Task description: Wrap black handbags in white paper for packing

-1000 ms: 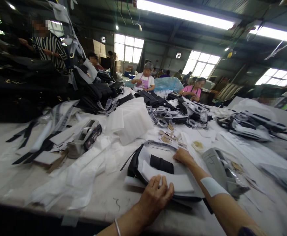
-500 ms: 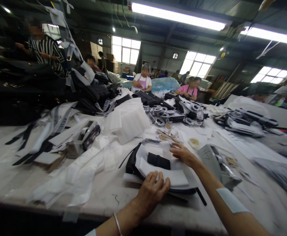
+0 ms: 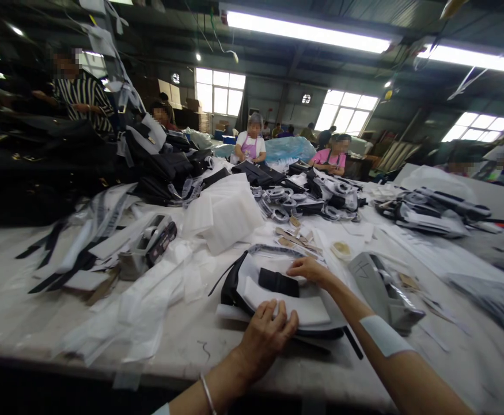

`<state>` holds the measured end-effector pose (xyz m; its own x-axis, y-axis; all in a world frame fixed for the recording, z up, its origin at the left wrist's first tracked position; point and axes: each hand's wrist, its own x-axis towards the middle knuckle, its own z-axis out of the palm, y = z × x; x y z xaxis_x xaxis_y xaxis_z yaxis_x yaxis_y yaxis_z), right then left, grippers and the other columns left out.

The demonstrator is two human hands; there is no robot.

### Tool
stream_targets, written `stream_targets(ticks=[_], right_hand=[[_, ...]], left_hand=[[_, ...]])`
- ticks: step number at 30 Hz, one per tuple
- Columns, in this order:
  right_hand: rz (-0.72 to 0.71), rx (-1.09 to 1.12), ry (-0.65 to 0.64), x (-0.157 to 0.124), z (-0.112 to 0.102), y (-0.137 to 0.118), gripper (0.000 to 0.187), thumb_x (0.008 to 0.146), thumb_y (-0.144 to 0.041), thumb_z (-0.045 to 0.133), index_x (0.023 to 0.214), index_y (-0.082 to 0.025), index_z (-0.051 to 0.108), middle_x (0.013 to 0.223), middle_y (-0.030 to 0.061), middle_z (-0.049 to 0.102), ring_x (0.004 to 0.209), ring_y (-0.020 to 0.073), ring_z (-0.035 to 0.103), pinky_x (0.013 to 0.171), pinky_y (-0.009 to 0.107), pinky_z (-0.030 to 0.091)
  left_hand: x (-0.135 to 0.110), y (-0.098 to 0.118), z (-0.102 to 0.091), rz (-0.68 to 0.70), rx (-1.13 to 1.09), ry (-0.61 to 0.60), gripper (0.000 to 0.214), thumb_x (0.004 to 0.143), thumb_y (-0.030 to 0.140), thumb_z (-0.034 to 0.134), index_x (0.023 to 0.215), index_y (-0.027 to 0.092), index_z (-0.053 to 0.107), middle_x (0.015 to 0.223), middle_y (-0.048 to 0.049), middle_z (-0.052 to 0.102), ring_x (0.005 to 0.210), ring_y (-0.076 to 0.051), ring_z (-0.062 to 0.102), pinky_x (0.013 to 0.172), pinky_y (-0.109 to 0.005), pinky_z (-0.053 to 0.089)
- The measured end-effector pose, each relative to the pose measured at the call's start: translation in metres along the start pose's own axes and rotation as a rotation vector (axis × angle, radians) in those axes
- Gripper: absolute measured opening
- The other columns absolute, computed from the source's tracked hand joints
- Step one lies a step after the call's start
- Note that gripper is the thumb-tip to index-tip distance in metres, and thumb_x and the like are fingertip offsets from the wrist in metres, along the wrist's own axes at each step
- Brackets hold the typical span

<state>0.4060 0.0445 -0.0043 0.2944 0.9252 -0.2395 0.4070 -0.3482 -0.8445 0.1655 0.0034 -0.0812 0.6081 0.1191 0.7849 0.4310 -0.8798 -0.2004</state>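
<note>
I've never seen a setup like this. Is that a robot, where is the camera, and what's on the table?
No robot here: these are a person's own bare hands. All the pictures come from one camera worn on that person's head, looking forward and down.

The left hand rests on the near edge of a white sheet lying on a black bag. The right hand is at the bag's far right part; whether its fingertips grip anything is too small to tell.

Around the bag on the table are what look like two tape dispensers, one to the left and one to the right. Farther back are a stack of white sheets and a heap of black bags.
</note>
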Motion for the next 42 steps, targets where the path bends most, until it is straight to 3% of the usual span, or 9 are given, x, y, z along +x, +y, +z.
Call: stream_targets(ticks=[8, 14, 17, 20, 23, 27, 32, 36, 42], right_hand=[[-0.064, 0.340, 0.157, -0.029, -0.025, 0.016, 0.040, 0.056, -0.048, 0.078, 0.081, -0.022, 0.062, 0.082, 0.0034, 0.071, 0.079, 0.0204, 0.066, 0.076, 0.033, 0.052], [-0.103, 0.413, 0.210, -0.064, -0.035, 0.015, 0.051, 0.059, -0.058, 0.083, 0.090, -0.019, 0.070, 0.087, 0.0068, 0.074, 0.085, 0.0231, 0.069, 0.087, 0.036, 0.054], [-0.183, 0.185, 0.179, -0.092, -0.020, 0.009, 0.037, 0.069, -0.053, 0.080, 0.085, -0.020, 0.076, 0.088, 0.0065, 0.076, 0.088, 0.0267, 0.069, 0.088, 0.038, 0.055], [-0.434, -0.184, 0.177, -0.124, 0.006, 0.019, 0.019, 0.085, -0.042, 0.069, 0.086, -0.025, 0.077, 0.091, 0.0045, 0.077, 0.093, 0.0275, 0.071, 0.094, 0.041, 0.055], [-0.736, -0.367, 0.321, -0.145, 0.031, 0.043, 0.014, 0.092, -0.027, 0.062, 0.098, -0.028, 0.075, 0.106, 0.0040, 0.076, 0.108, 0.0261, 0.068, 0.104, 0.045, 0.050], [-0.947, -0.452, 0.519, -0.149, 0.052, 0.068, 0.024, 0.092, -0.016, 0.061, 0.110, -0.027, 0.070, 0.114, 0.0044, 0.074, 0.113, 0.0248, 0.066, 0.102, 0.047, 0.053], [-0.997, -0.458, 0.604, -0.145, 0.058, 0.075, 0.025, 0.091, -0.014, 0.063, 0.110, -0.028, 0.071, 0.109, 0.0040, 0.075, 0.111, 0.0251, 0.067, 0.098, 0.048, 0.054], [-1.016, -0.486, 0.573, -0.149, 0.057, 0.079, 0.025, 0.091, -0.016, 0.062, 0.111, -0.028, 0.071, 0.112, 0.0043, 0.075, 0.113, 0.0256, 0.065, 0.098, 0.050, 0.054], [-1.023, -0.516, 0.585, -0.148, 0.059, 0.085, 0.029, 0.092, -0.014, 0.060, 0.115, -0.029, 0.070, 0.115, 0.0048, 0.074, 0.116, 0.0259, 0.064, 0.101, 0.051, 0.052]], left_hand=[[-0.009, 0.000, 0.006, 0.011, 0.005, -0.103, 0.031, 0.101, 0.023, 0.044, 0.129, 0.023, 0.055, 0.122, -0.0101, 0.063, 0.112, -0.024, 0.059, 0.095, -0.038, 0.044], [-0.003, -0.014, 0.000, -0.030, -0.048, -0.089, 0.030, 0.101, 0.021, 0.042, 0.127, 0.024, 0.059, 0.123, -0.0078, 0.064, 0.113, -0.023, 0.058, 0.096, -0.037, 0.044], [-0.001, -0.019, 0.001, -0.020, -0.053, -0.067, 0.030, 0.101, 0.020, 0.042, 0.125, 0.023, 0.060, 0.122, -0.0085, 0.064, 0.112, -0.025, 0.058, 0.093, -0.038, 0.045], [0.000, -0.021, 0.001, -0.007, -0.061, -0.074, 0.030, 0.101, 0.022, 0.043, 0.125, 0.023, 0.060, 0.126, -0.0087, 0.063, 0.114, -0.025, 0.057, 0.094, -0.038, 0.045], [-0.002, -0.022, -0.004, 0.014, -0.063, -0.103, 0.030, 0.101, 0.024, 0.043, 0.126, 0.023, 0.059, 0.132, -0.0085, 0.060, 0.116, -0.024, 0.055, 0.097, -0.038, 0.043], [0.004, -0.020, -0.018, 0.029, -0.084, -0.283, 0.037, 0.098, 0.029, 0.048, 0.134, 0.021, 0.054, 0.137, -0.0116, 0.057, 0.123, -0.026, 0.052, 0.104, -0.042, 0.039], [0.028, -0.016, -0.020, 0.112, -0.099, -0.405, 0.029, 0.096, 0.025, 0.052, 0.120, 0.012, 0.060, 0.137, -0.0166, 0.057, 0.132, -0.033, 0.048, 0.111, -0.055, 0.032], [0.035, -0.018, -0.011, 0.167, -0.283, -0.416, 0.015, 0.091, 0.016, 0.058, 0.105, 0.009, 0.061, 0.117, -0.0151, 0.066, 0.115, -0.024, 0.062, 0.106, -0.037, 0.045], [0.023, -0.025, -0.015, 0.007, -0.521, -0.357, 0.047, 0.089, 0.013, 0.056, 0.135, 0.018, 0.048, 0.141, -0.0149, 0.055, 0.126, -0.022, 0.056, 0.106, -0.039, 0.047]])
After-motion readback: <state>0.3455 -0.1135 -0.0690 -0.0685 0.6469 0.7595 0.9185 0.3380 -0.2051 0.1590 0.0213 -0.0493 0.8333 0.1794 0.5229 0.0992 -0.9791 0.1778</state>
